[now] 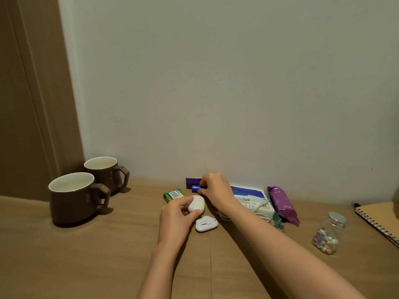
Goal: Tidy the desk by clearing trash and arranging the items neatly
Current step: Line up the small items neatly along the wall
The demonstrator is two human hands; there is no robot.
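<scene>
Presently the left hand (177,214) grips a white oval case (197,203) resting on the desk (108,255), its digits curled round the case's left side. Just behind the case, toward the wall, the right hand (213,190) pinches a small blue cylinder (196,187) that lies on its side, the fingertips closed on its right end. A purple box (192,181) sits directly behind that cylinder. Just left of the case lies a green battery pack (173,194), close to the left hand; contact cannot be determined. Immediately in front of the case lies a flat white gadget (206,223), clear of both hands. Right of the case, partly hidden by the right forearm, are a white cable (224,216), a wipes pack (253,205) and a blue packet (248,192), then a purple wrapper (282,205). Farther right stand a lidded glass jar (328,234) and a spiral notebook (380,219). Well left of the case stand two brown mugs (73,197), upright.
</scene>
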